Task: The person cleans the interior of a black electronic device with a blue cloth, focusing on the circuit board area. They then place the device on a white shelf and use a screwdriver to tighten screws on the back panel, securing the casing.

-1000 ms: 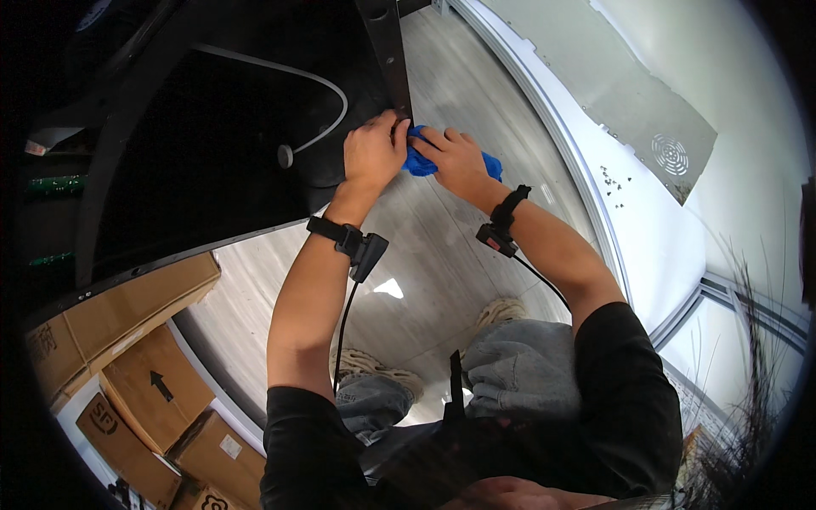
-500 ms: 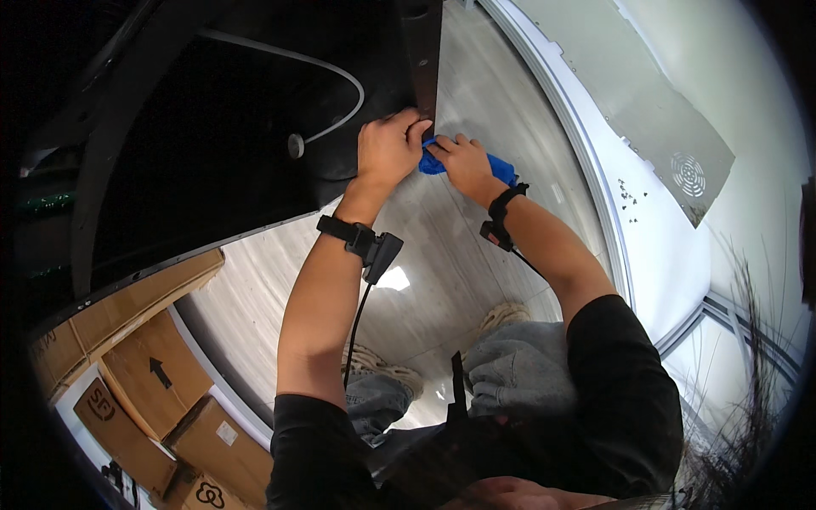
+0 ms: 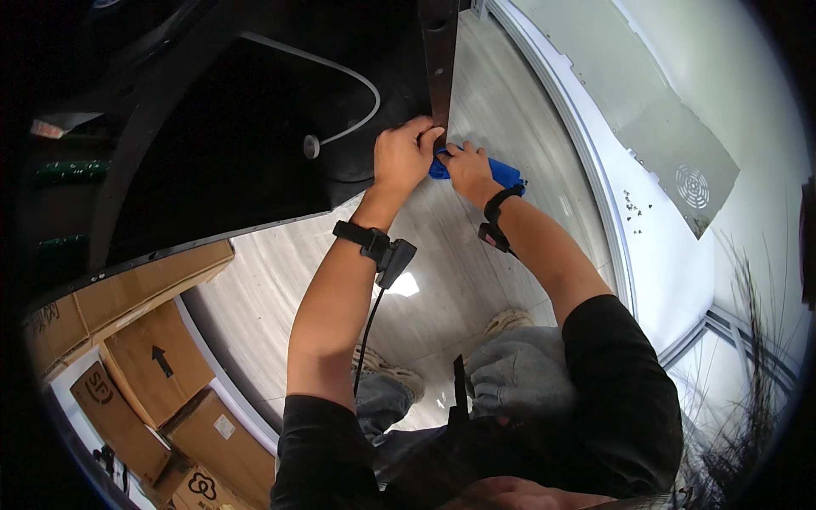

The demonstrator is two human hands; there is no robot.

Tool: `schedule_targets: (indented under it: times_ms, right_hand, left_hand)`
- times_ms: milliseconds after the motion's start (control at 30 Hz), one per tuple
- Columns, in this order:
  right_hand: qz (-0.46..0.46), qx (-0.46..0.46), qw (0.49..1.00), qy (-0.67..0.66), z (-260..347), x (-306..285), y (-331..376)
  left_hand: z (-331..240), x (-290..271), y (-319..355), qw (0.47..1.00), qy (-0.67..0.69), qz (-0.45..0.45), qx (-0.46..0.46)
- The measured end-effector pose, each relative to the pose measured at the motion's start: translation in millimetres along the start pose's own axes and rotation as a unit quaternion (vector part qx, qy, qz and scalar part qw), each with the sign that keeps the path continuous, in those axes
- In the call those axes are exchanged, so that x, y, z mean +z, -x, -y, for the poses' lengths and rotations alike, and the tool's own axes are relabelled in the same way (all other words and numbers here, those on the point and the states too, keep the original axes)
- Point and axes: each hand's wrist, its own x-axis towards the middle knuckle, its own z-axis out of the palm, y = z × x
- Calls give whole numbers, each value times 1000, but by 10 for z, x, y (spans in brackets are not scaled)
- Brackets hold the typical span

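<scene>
Shifted rightward, our right hand (image 3: 470,172) grips the blue cloth (image 3: 506,173), upper centre; our left hand (image 3: 404,159), its grip unclear, meets the black corner post (image 3: 439,72). Perhaps we're wiping; next needs steady pressure.

It seems a workshop, with a black cabinet (image 3: 221,170), a loose vented panel (image 3: 650,127) and cartons (image 3: 183,384).
</scene>
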Motion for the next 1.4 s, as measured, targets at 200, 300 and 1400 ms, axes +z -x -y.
schedule_targets:
  times_ms: [200,300,1400]
  right_hand:
    - [34,-53,997,-41,72,5,177]
    - [-16,-75,996,-51,163,112,237]
    - [-86,-39,991,93,994,169,-340]
  left_hand:
    - [156,-87,181,992,88,83,-41]
    - [171,-327,371,986,79,123,-78]
    - [897,-1286,1503,925,-333,76,-164]
